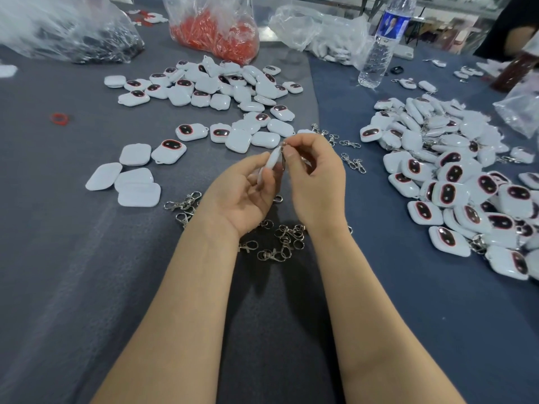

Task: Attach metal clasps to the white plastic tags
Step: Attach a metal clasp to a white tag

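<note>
The left hand (245,196) grips a rounded white plastic tag (270,166) edge-on above the grey cloth table (87,258), its fingers curled round the tag's lower part. The right hand (316,176) pinches a small silver metal clasp (283,147) between thumb and forefinger at the tag's top edge. The fingertips hide whether its ring is through the tag's loop. Beneath both wrists lies a scatter of loose silver clasps (280,240), partly covered by the forearms. A spread of white tags with dark, red-rimmed ovals (218,91) lies beyond the hands to the left, and a denser heap of tags with clasps on (446,193) sits to the right. Farther back are a clear bag of red pieces (215,36), a clear bag of dark pieces (78,39) and a clear plastic water bottle (379,51). A red ring (59,118) lies alone at the left.
</note>
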